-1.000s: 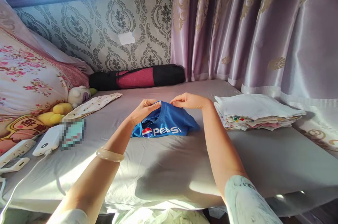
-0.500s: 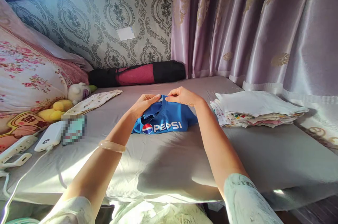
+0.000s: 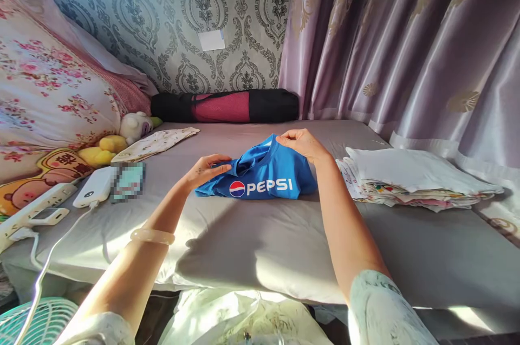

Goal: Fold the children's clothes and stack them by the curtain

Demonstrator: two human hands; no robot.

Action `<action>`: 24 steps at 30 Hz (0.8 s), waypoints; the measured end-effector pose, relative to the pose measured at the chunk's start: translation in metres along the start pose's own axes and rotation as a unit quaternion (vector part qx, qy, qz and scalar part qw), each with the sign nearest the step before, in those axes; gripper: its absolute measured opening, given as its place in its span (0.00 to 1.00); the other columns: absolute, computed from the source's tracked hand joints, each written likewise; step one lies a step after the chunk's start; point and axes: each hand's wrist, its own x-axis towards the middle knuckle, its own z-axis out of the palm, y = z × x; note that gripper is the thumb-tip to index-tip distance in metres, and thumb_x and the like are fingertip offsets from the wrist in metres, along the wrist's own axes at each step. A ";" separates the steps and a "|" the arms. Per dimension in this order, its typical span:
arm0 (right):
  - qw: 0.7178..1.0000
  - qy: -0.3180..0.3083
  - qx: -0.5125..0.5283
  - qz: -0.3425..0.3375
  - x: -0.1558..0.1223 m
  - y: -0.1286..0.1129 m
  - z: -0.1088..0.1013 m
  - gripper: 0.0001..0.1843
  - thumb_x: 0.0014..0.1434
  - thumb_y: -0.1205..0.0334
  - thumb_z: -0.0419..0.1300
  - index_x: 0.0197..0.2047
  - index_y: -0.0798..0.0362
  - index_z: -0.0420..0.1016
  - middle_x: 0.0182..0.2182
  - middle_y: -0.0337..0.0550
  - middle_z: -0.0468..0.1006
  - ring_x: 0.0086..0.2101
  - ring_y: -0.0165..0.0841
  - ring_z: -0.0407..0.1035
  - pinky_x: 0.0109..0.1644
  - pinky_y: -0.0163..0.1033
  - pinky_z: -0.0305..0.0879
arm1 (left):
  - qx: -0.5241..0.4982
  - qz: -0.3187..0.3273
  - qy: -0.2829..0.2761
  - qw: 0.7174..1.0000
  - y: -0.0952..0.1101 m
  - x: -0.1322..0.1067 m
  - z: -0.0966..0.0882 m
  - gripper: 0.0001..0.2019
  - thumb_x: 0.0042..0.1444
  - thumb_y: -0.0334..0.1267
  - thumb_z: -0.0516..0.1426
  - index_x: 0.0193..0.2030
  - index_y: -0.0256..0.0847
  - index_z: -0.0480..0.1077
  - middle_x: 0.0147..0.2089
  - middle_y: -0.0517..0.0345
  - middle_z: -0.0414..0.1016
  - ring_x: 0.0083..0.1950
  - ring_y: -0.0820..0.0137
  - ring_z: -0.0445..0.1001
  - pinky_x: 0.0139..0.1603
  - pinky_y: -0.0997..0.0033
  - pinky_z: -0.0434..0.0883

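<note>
A blue T-shirt (image 3: pixel 264 171) with a white PEPSI print and a round red, white and blue logo lies bunched on the grey bed sheet. My right hand (image 3: pixel 303 144) pinches its neckline and lifts it, so the collar stands up in a peak. At the shirt's left side, my left hand (image 3: pixel 207 170) has its thumb and fingers closed lightly on a fold of the fabric. A pale bangle (image 3: pixel 152 235) circles my left forearm.
Folded cloths (image 3: pixel 418 177) are stacked at the right. A patterned cloth (image 3: pixel 156 143), a white power bank (image 3: pixel 94 188), a power strip (image 3: pixel 36 215) and plush toys lie left. A black and red roll bag (image 3: pixel 223 105) rests along the wall. A fan grille (image 3: pixel 38 318) shows lower left.
My left hand has moved from the neckline down and left to the shirt's side. My right hand keeps the collar, now higher and more spread. The camera view has shifted slightly.
</note>
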 end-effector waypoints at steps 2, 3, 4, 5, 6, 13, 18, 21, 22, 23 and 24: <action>1.000 0.006 0.002 0.008 0.000 0.001 0.000 0.25 0.44 0.38 0.68 0.30 0.54 0.79 0.27 0.38 0.77 0.29 0.31 0.67 0.35 0.36 0.62 | 0.038 0.032 0.003 0.999 -0.003 0.000 0.000 0.25 0.46 0.55 0.66 0.48 0.42 0.78 0.49 0.49 0.78 0.50 0.59 0.75 0.51 0.63 0.73; 1.000 0.009 0.004 0.013 -0.001 0.001 -0.001 0.25 0.44 0.39 0.68 0.31 0.54 0.79 0.27 0.38 0.77 0.29 0.31 0.67 0.35 0.36 0.62 | 0.058 0.046 0.007 0.997 -0.004 0.002 0.000 0.24 0.46 0.55 0.66 0.46 0.43 0.78 0.49 0.50 0.78 0.49 0.59 0.75 0.52 0.63 0.72; 1.000 0.012 0.007 0.018 -0.001 0.001 -0.001 0.25 0.44 0.39 0.68 0.31 0.54 0.79 0.27 0.38 0.77 0.28 0.31 0.67 0.35 0.37 0.62 | 0.074 0.060 0.011 0.995 -0.005 0.004 0.001 0.22 0.46 0.55 0.66 0.45 0.44 0.79 0.48 0.51 0.78 0.49 0.60 0.75 0.52 0.63 0.72; 1.000 0.017 0.008 0.022 -0.001 0.001 -0.001 0.25 0.44 0.39 0.68 0.31 0.54 0.79 0.27 0.38 0.77 0.29 0.31 0.67 0.35 0.37 0.62 | 0.087 0.071 0.015 0.994 -0.006 0.006 0.002 0.21 0.46 0.55 0.65 0.43 0.44 0.79 0.46 0.51 0.78 0.48 0.60 0.75 0.52 0.63 0.71; 0.999 0.021 0.007 0.026 -0.001 0.002 -0.001 0.25 0.43 0.39 0.68 0.31 0.54 0.79 0.27 0.38 0.78 0.29 0.31 0.67 0.36 0.37 0.62 | 0.097 0.081 0.017 0.992 -0.007 0.009 0.002 0.20 0.47 0.55 0.65 0.41 0.44 0.80 0.45 0.51 0.78 0.47 0.61 0.75 0.52 0.63 0.71; 0.998 0.032 -0.046 0.026 -0.001 0.008 -0.006 0.25 0.46 0.38 0.66 0.32 0.54 0.80 0.28 0.37 0.78 0.32 0.32 0.68 0.38 0.37 0.61 | 0.065 0.093 0.031 0.993 -0.016 0.022 -0.002 0.18 0.51 0.56 0.61 0.34 0.42 0.80 0.41 0.51 0.76 0.41 0.64 0.74 0.45 0.68 0.71; 0.998 -0.017 -0.024 0.050 -0.001 0.010 -0.012 0.23 0.47 0.41 0.66 0.33 0.53 0.80 0.29 0.38 0.79 0.31 0.32 0.69 0.39 0.38 0.63 | -0.024 0.051 0.071 0.996 -0.009 0.026 -0.015 0.21 0.49 0.57 0.63 0.36 0.39 0.80 0.39 0.51 0.76 0.40 0.65 0.74 0.39 0.71 0.70; 0.997 -0.052 -0.020 0.051 0.001 0.004 -0.016 0.20 0.48 0.45 0.67 0.35 0.53 0.81 0.32 0.39 0.81 0.33 0.33 0.71 0.43 0.39 0.65 | -0.112 -0.001 0.074 0.991 0.003 0.029 -0.021 0.23 0.45 0.58 0.65 0.36 0.38 0.79 0.33 0.54 0.77 0.34 0.67 0.73 0.34 0.71 0.70; 0.997 -0.058 -0.023 0.051 0.003 0.001 -0.017 0.19 0.47 0.46 0.67 0.35 0.52 0.81 0.33 0.39 0.81 0.34 0.33 0.71 0.44 0.40 0.65 | -0.141 -0.015 0.074 0.987 0.008 0.031 -0.022 0.24 0.43 0.58 0.66 0.36 0.38 0.78 0.32 0.55 0.77 0.32 0.67 0.73 0.33 0.71 0.70; 0.996 -0.062 -0.028 0.051 0.005 -0.002 -0.019 0.18 0.47 0.47 0.67 0.36 0.52 0.81 0.33 0.40 0.82 0.35 0.33 0.72 0.46 0.40 0.65 | -0.164 -0.022 0.076 0.983 0.013 0.033 -0.023 0.24 0.42 0.59 0.67 0.36 0.38 0.78 0.31 0.55 0.77 0.31 0.68 0.73 0.32 0.71 0.70; 0.996 -0.066 -0.032 0.051 0.007 -0.006 -0.020 0.18 0.47 0.48 0.68 0.36 0.52 0.81 0.34 0.40 0.82 0.35 0.33 0.72 0.47 0.41 0.65 | -0.181 -0.023 0.082 0.980 0.017 0.035 -0.024 0.25 0.40 0.59 0.68 0.36 0.38 0.78 0.31 0.55 0.78 0.30 0.68 0.73 0.31 0.71 0.70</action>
